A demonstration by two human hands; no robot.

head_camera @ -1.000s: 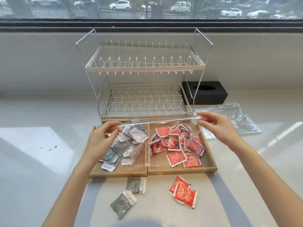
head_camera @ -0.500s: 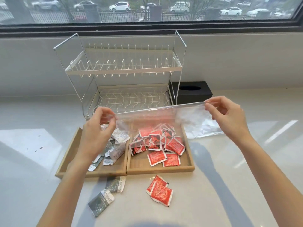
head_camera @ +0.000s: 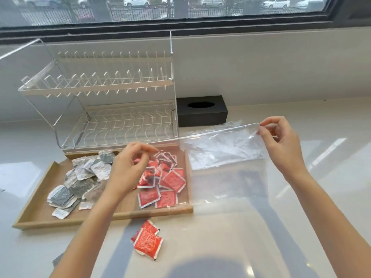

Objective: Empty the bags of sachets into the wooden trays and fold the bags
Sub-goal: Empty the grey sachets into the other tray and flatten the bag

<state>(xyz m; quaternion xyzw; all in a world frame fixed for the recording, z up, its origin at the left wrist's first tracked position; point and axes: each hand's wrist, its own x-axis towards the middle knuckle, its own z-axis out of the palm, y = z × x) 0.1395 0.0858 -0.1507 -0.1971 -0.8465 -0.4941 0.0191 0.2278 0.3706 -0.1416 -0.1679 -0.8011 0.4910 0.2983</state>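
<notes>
An empty clear plastic bag (head_camera: 226, 183) hangs stretched between my hands above the counter. My left hand (head_camera: 128, 169) pinches its left top corner over the trays; my right hand (head_camera: 281, 143) pinches the right top corner. Below, the left wooden tray (head_camera: 36, 213) holds several grey sachets (head_camera: 78, 181), and the right wooden tray (head_camera: 188, 177) holds several red sachets (head_camera: 166, 183). Two red sachets (head_camera: 147, 240) lie on the counter in front of the trays. A second clear bag (head_camera: 220, 151) lies flat on the counter behind the held one.
A white two-tier dish rack (head_camera: 112, 109) stands behind the trays. A black tissue box (head_camera: 201, 114) sits to its right against the wall. A grey sachet (head_camera: 57, 261) peeks out beside my left forearm. The window runs along the back.
Both hands carried the stretched bag to the right, so it now hangs partly off the trays over the bare counter. My view swung right and the scene shifted left.
</notes>
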